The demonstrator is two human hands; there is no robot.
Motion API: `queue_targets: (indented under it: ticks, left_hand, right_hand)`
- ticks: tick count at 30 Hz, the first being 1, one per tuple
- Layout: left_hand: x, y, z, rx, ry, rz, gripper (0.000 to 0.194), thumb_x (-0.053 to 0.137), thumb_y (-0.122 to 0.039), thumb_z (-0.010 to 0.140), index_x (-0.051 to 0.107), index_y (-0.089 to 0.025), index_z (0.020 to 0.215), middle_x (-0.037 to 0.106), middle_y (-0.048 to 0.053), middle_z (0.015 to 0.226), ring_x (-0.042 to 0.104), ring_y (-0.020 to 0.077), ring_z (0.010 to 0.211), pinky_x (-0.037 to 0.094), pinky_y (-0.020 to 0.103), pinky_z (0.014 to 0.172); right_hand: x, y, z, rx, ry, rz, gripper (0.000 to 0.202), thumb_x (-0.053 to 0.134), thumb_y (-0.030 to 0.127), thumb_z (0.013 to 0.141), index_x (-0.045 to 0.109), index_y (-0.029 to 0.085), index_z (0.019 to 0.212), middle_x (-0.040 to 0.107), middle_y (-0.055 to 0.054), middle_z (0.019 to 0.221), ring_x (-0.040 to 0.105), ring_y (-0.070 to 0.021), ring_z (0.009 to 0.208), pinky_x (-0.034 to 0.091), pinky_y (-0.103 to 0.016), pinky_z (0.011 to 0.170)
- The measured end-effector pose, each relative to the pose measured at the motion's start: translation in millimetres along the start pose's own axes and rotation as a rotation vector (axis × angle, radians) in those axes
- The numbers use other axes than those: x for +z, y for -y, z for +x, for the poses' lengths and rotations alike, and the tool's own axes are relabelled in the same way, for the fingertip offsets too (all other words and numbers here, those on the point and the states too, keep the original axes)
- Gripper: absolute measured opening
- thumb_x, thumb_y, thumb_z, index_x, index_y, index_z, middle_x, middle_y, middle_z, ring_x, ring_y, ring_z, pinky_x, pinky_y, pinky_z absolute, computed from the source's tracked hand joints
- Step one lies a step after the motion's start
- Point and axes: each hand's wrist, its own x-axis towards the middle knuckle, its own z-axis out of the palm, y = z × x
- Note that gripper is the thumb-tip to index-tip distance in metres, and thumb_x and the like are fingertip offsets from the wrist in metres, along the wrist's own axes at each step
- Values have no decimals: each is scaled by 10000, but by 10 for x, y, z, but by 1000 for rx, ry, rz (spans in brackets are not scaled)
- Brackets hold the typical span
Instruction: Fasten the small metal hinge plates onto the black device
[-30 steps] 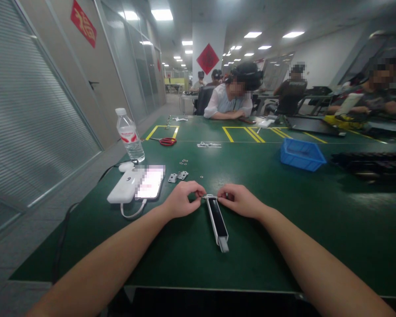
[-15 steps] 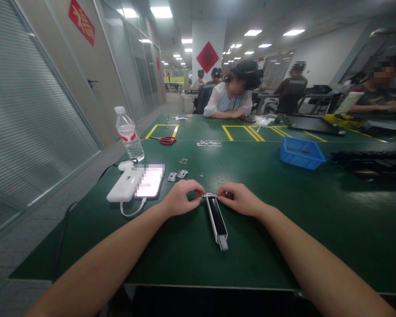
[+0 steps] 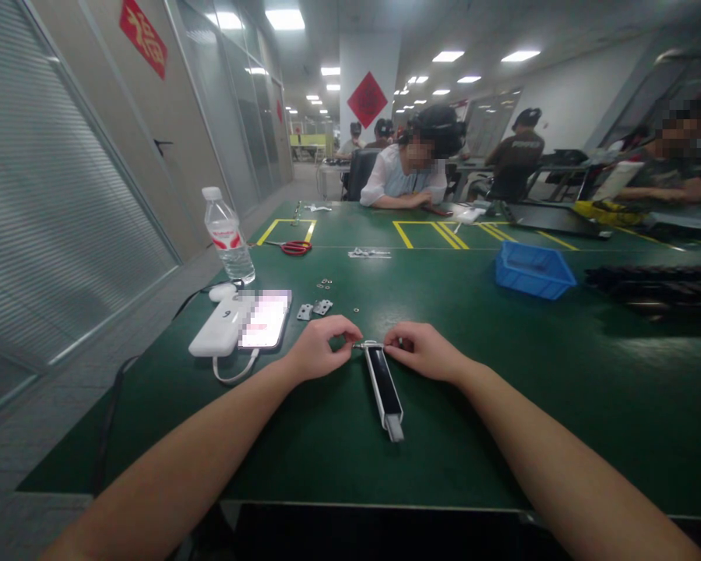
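A long narrow device (image 3: 384, 383) with a black top, a white rim and a grey tab at its near end lies on the green table. A thin metal bolt (image 3: 359, 345) sticks out sideways at its far end. My left hand (image 3: 322, 348) has thumb and index finger curled about the bolt's left end in a loose pinch. At the other side of that far end, my right hand (image 3: 424, 352) is closed in a pinch; what its fingertips grip is largely hidden. Small metal brackets (image 3: 322, 308) and a nut-like ring (image 3: 356, 310) lie beyond my left hand.
A phone (image 3: 265, 319) and a white power bank (image 3: 217, 327) lie left, joined by a cable, near a water bottle (image 3: 229, 238). Red-handled scissors (image 3: 296, 248) lie farther back. A blue bin (image 3: 534, 269) stands right. A person (image 3: 406, 175) sits across the table.
My left thumb and fingertips have drawn slightly left, showing more of the bolt's end. My right hand and the device have hardly moved.
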Motion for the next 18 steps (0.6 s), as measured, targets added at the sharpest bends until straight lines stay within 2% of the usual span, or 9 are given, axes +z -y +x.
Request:
queue_targets:
  ticks: [18]
  left_hand:
    - [7, 14, 2, -5, 40, -36, 97, 569, -146, 774, 636, -147, 844, 645, 38, 812, 597, 132, 739, 493, 255, 693]
  right_hand:
    - [0, -6, 0, 5, 4, 6, 97, 559, 210, 827, 645, 167, 836, 588, -21, 741, 507, -116, 636, 403, -245, 613]
